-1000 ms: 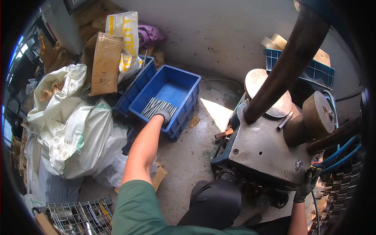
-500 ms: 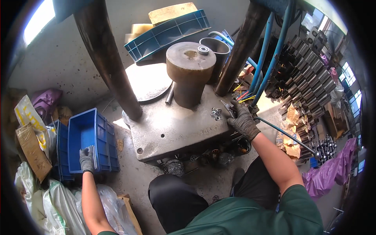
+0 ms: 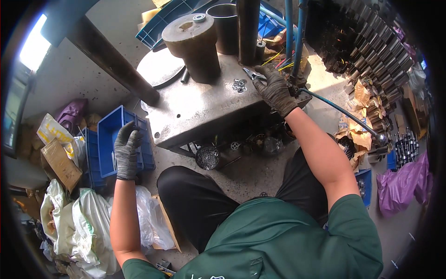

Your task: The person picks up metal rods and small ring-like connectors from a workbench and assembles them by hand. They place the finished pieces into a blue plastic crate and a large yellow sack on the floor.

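Note:
My right hand (image 3: 275,93), in a grey glove, is closed round a pair of pliers (image 3: 254,75) over the right part of the metal machine table (image 3: 204,104). Just left of the plier tips lies a small heap of metal rings (image 3: 239,85). My left hand (image 3: 127,151), also gloved, is raised beside the blue crate (image 3: 121,111), with thumb and fingers apart and nothing visible between them. Thin metal rods (image 3: 114,160) show inside the crate, partly covered by that hand.
A thick round steel block (image 3: 195,44) rises from the table, with a bearing (image 3: 199,18) on top. Slanting columns (image 3: 116,65) flank it. Blue hoses (image 3: 297,37) hang at right. White sacks (image 3: 88,232) lie at left; stacked metal cylinders (image 3: 381,42) stand far right.
My left hand has let go of the metal rods in the blue crate and come up and rightward. My right hand still grips the pliers near the rings. The whole view has shifted.

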Demonstrator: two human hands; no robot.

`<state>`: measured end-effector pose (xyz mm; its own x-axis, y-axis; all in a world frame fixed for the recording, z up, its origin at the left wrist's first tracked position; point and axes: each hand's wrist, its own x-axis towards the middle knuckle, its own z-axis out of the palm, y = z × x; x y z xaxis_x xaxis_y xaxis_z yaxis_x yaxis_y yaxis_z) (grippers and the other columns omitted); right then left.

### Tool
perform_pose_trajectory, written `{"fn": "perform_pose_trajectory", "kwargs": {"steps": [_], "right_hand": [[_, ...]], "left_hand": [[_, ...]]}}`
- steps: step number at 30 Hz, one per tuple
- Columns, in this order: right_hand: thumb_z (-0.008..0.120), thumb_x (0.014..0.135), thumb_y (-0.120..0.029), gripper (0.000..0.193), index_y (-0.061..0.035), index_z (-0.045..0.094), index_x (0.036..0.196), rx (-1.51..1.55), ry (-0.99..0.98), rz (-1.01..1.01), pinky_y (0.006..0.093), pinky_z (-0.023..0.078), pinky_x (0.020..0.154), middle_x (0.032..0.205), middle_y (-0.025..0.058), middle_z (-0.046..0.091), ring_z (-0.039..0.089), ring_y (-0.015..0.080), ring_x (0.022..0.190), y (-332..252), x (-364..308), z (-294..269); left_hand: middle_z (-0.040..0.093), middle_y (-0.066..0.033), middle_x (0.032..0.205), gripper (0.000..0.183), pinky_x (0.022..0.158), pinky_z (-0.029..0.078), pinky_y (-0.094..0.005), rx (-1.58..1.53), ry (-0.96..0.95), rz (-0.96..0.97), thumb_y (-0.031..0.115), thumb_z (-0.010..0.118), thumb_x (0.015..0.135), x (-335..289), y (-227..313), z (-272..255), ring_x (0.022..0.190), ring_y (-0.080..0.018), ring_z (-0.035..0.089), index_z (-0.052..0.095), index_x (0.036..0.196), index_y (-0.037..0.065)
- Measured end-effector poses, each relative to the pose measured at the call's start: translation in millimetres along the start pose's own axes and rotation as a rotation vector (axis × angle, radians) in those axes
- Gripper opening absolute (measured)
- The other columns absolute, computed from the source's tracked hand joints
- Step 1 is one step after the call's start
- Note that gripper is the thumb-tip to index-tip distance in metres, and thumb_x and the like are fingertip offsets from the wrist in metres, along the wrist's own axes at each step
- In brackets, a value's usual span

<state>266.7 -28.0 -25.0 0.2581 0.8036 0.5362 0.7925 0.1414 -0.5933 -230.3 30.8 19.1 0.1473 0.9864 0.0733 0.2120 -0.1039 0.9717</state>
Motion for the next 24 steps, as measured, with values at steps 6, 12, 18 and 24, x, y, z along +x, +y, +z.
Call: {"fn": "perform_pose_trajectory", "kwargs": {"steps": [6,12,18,24], "right_hand": [[0.073,0.087,-0.013,0.021,-0.0028,0.069,0.106,0.338,-0.137,-0.171,0.0417,0.056,0.08,0.099,0.0146,0.067,0.068,0.0332,0.093,-62.7,-29.7,-107.5],[0.074,0.088,-0.011,0.019,-0.0057,0.07,0.106,0.267,-0.019,-0.316,0.041,0.056,0.084,0.104,0.0141,0.068,0.068,0.0338,0.096,-60.0,-122.0,-215.6],[0.071,0.095,-0.01,0.016,-0.0007,0.071,0.108,0.487,0.572,0.752,0.0324,0.054,0.076,0.091,0.0065,0.071,0.067,0.0168,0.084,145.4,-331.4,-226.4],[0.065,0.087,-0.004,0.03,0.0009,0.071,0.117,-0.297,0.544,1.263,0.0384,0.056,0.089,0.106,0.0177,0.076,0.072,0.0297,0.098,273.6,-425.3,-239.2]], "left_hand": [[0.073,-0.0064,0.11,0.036,0.076,0.059,-0.0295,-0.164,-0.212,-0.023,0.018,0.07,0.1,20.9,23.2,114.0,0.093,-0.0172,0.072,0.064,0.133,0.005],[0.069,-0.0054,0.107,0.036,0.072,0.052,-0.0252,-0.012,-0.216,0.039,0.011,0.069,0.096,26.1,-49.3,120.6,0.085,-0.0136,0.064,0.064,0.131,0.004],[0.069,-0.0005,0.104,0.033,0.069,0.048,-0.0233,-0.059,-0.16,0.062,0.013,0.07,0.099,38.0,-47.7,130.0,0.081,-0.0092,0.062,0.065,0.131,0.007],[0.071,-0.0006,0.107,0.031,0.063,0.045,-0.0195,0.006,0.005,0.067,0.018,0.067,0.102,56.8,-55.9,85.5,0.08,-0.0077,0.064,0.065,0.132,0.01]]}}
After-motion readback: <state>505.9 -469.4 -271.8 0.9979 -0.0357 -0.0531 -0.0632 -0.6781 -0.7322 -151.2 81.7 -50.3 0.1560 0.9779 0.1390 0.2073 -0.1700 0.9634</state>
